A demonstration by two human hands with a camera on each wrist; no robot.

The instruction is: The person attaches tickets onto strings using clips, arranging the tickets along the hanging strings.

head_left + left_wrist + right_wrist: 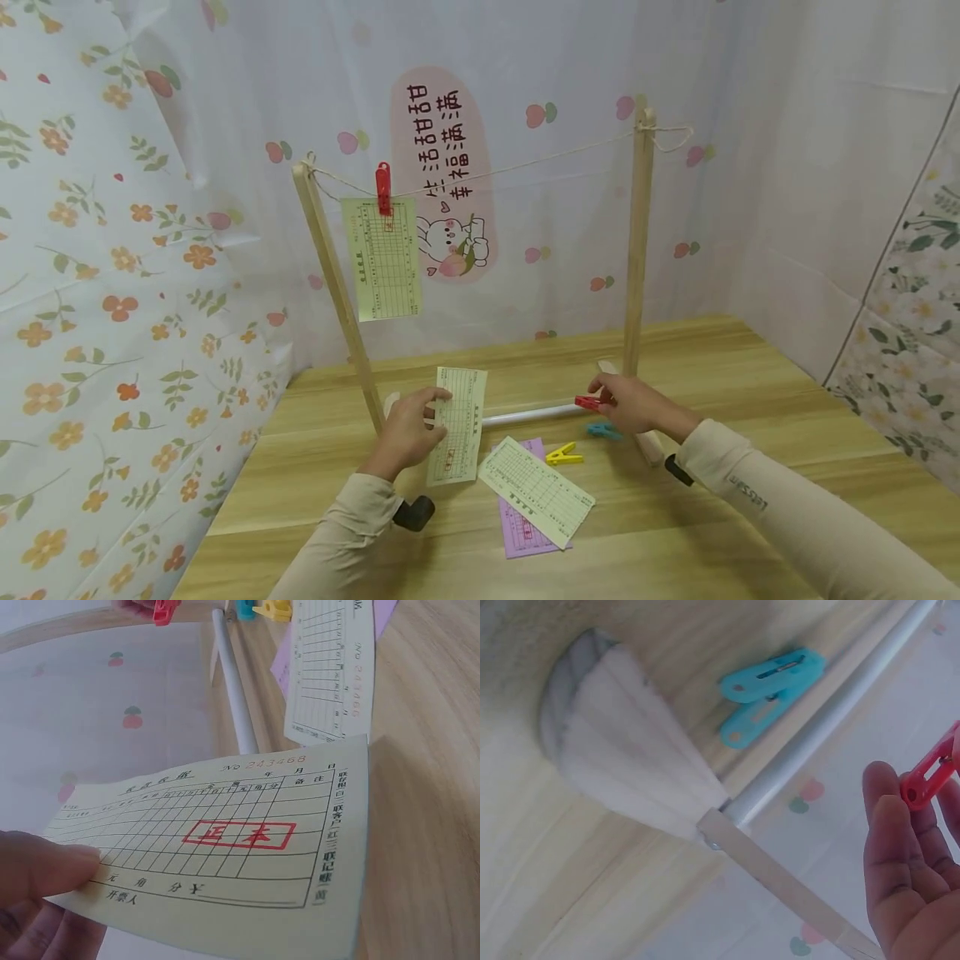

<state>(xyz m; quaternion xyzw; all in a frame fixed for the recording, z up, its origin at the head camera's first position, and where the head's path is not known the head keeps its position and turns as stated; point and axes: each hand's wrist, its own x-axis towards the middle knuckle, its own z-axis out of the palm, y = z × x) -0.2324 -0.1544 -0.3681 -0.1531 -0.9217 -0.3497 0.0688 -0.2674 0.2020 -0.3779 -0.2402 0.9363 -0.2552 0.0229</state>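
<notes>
My left hand (405, 432) pinches a pale yellow receipt slip (467, 417) above the table, thumb on its printed face. A red stamp marks that slip in the left wrist view. Over by the right post, my right hand (637, 406) holds a red clothespin (930, 771) between its fingers. Another red clothespin (383, 187) clips a yellow slip (387, 271) to a string (540, 156). On the table, a third yellow slip (538, 490) overlaps a purple slip (517, 546). A yellow clothespin (564, 455) and a blue clothespin (603, 431) lie near them.
Two upright wooden posts (639, 250) carry the string, one at each side. A pale rod (532, 414) joins them low down, and the right post has a wooden foot (622, 735). Patterned curtains (90, 292) stand behind and beside the wooden table (262, 517).
</notes>
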